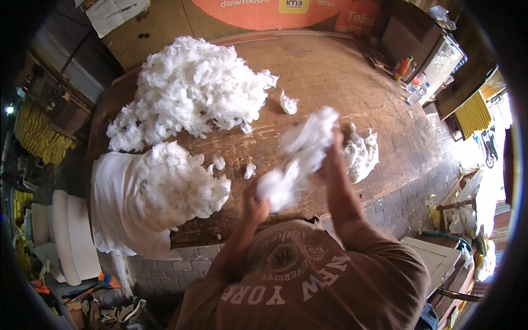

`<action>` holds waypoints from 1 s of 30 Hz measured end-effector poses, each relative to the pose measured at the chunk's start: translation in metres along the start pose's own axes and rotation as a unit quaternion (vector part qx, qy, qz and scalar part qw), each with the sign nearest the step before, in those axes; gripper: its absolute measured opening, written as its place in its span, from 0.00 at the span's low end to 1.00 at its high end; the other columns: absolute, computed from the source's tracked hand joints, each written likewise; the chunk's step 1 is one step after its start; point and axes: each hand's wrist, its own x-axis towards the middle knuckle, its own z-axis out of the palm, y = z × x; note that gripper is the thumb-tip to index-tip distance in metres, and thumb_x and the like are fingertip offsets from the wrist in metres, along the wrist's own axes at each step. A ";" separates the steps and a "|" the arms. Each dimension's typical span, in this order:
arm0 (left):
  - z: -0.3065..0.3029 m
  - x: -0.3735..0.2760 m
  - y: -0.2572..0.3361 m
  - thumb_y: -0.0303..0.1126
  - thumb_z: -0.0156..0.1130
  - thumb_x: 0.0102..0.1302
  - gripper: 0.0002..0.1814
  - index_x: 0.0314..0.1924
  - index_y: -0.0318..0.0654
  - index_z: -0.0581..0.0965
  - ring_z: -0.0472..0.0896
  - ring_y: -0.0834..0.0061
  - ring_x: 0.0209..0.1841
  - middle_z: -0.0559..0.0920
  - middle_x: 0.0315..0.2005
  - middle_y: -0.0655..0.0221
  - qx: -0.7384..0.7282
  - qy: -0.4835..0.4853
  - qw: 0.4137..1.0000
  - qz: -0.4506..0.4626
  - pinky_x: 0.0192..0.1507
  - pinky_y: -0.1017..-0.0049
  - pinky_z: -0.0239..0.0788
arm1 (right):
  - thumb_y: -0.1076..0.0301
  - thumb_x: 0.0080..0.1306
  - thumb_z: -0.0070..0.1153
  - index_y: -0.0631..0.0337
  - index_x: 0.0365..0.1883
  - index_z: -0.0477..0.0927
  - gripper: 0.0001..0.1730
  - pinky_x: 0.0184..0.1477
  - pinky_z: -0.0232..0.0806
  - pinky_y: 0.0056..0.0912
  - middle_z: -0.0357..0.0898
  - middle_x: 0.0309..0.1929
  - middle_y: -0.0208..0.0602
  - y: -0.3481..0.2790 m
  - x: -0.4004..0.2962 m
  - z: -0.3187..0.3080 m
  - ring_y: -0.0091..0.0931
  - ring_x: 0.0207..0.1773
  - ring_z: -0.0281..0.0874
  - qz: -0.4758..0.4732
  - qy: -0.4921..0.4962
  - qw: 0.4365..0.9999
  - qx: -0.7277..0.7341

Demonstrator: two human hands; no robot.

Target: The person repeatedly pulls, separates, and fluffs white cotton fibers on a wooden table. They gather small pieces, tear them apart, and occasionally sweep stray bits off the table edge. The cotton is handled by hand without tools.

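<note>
A clump of white fibre stuffing (299, 161) is stretched between my two hands, blurred by motion. My left hand (255, 203) grips its near lower end. At its far upper end is my right hand (333, 142), partly covered by the fluff. To the left, a white cloth cover (117, 198) lies with a mass of stuffing (181, 181) bulging from its mouth. Behind it rises a large heap of loose stuffing (198, 86). A smaller pile (361, 154) rests just right of my right forearm. Small tufts (288, 103) are scattered between.
Everything lies on a worn wooden table (330, 66). Plastic bottles (417, 93) stand along its far right edge, beside a white cabinet (445, 62). At lower left are a pale upholstered piece (72, 235) and a brush with orange bristles (108, 280). Grey paving (185, 264) shows below.
</note>
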 end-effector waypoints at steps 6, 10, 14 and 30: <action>-0.053 0.029 -0.044 0.25 0.57 0.67 0.09 0.46 0.35 0.75 0.79 0.77 0.35 0.80 0.35 0.69 0.009 0.056 0.969 -0.239 0.34 0.76 0.72 | 0.46 0.74 0.41 0.65 0.66 0.65 0.34 0.61 0.67 0.38 0.70 0.62 0.48 -0.075 -0.046 0.043 0.35 0.61 0.72 0.154 -0.064 0.985 0.043; -0.049 0.046 -0.053 0.34 0.61 0.69 0.10 0.42 0.36 0.72 0.79 0.72 0.33 0.78 0.34 0.66 0.266 -0.037 0.960 -0.077 0.33 0.73 0.73 | 0.51 0.75 0.39 0.67 0.67 0.64 0.32 0.64 0.62 0.36 0.71 0.61 0.46 -0.074 -0.076 0.067 0.33 0.62 0.70 0.071 -0.056 0.995 -0.042; 0.012 0.055 -0.026 0.61 0.57 0.66 0.36 0.56 0.34 0.66 0.82 0.62 0.42 0.76 0.45 0.51 0.038 -0.069 0.986 -0.146 0.40 0.66 0.78 | 0.50 0.78 0.35 0.74 0.63 0.67 0.32 0.66 0.57 0.31 0.73 0.60 0.46 -0.044 -0.097 0.086 0.30 0.62 0.67 -0.073 -0.138 0.951 -0.266; 0.027 0.020 -0.004 0.38 0.56 0.71 0.12 0.38 0.35 0.77 0.74 0.84 0.27 0.77 0.25 0.74 -0.035 -0.031 0.991 -0.128 0.28 0.77 0.66 | 0.51 0.72 0.40 0.67 0.44 0.80 0.26 0.41 0.70 0.31 0.81 0.37 0.36 -0.002 -0.028 0.026 0.28 0.36 0.77 0.025 -0.008 0.945 -0.325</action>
